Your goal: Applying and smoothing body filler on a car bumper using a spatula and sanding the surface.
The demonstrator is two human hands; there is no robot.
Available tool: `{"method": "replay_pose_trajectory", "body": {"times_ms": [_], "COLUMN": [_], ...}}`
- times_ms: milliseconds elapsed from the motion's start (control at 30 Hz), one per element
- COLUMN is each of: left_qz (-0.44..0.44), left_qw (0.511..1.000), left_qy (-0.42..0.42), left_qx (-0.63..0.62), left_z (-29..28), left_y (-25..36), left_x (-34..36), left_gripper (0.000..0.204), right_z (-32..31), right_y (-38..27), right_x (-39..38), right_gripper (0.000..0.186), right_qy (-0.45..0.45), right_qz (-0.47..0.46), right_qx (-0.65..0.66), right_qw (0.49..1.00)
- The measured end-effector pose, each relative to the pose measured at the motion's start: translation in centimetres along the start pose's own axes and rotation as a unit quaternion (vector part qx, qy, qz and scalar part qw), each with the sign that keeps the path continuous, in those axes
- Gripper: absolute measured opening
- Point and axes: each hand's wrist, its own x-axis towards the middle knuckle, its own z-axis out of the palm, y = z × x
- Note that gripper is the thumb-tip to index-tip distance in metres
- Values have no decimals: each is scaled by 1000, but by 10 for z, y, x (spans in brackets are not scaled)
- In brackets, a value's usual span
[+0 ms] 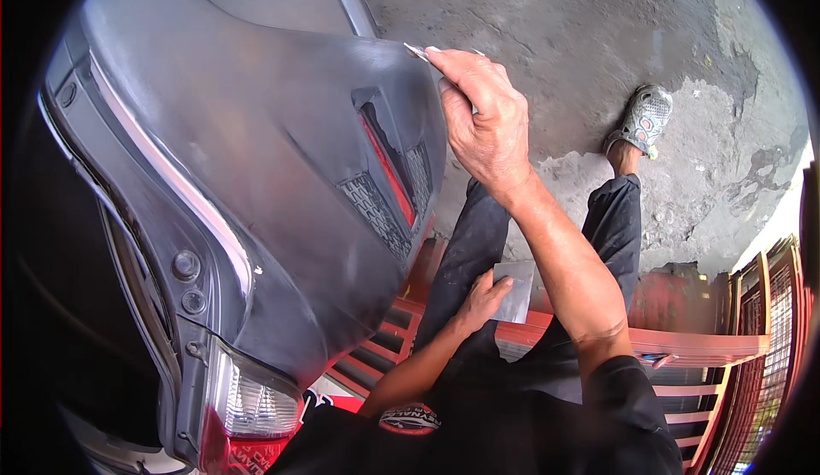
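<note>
My right hand [487,112] is raised at the far edge of a dark grey car bumper [282,142] with dull, patchy sanded areas. Its fingers pinch a thin, light-edged flat piece [416,51], seen nearly edge-on, against or very close to the bumper's edge; its exact kind is unclear. Lower down, above my lap, my left hand [483,302] grips a flat grey rectangular plate [513,290] by its side, thumb on top. The plate is apart from the car.
The bumper has a recess with a red reflector strip [389,167] and mesh-textured panels. A tail light [256,402] sits at the lower left. Red slatted metalwork [700,348] stands behind my legs. My shoe [645,120] rests on rough concrete [547,22].
</note>
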Motion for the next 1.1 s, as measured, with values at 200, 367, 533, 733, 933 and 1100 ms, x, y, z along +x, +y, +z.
{"method": "replay_pose_trajectory", "body": {"times_ms": [200,367,533,733,933,1100], "left_qz": [-11,28,29,-3,17,28], "left_qw": [999,998,999,1000,999,998], "left_qy": [-9,5,25,-21,13,12], "left_qx": [-46,-50,-18,-21,-47,-59], "left_z": [-5,-6,-8,-17,-10,-9], "left_y": [7,4,13,3,4,3], "left_x": [1,3,1,4,3,5], "left_gripper": [37,40,36,43,37,37], "right_z": [27,38,44,26,39,48], "right_y": [0,-10,-16,-12,4,-4], "right_x": [1,6,-2,-10,6,0], "right_gripper": [44,46,49,49,49,57], "right_qy": [-1,15,11,-27,26,-2], "right_qz": [-15,-20,-24,-26,-19,-14], "right_qx": [-12,-33,-32,-11,-42,-26], "right_qw": [1000,999,999,999,999,1000]}}
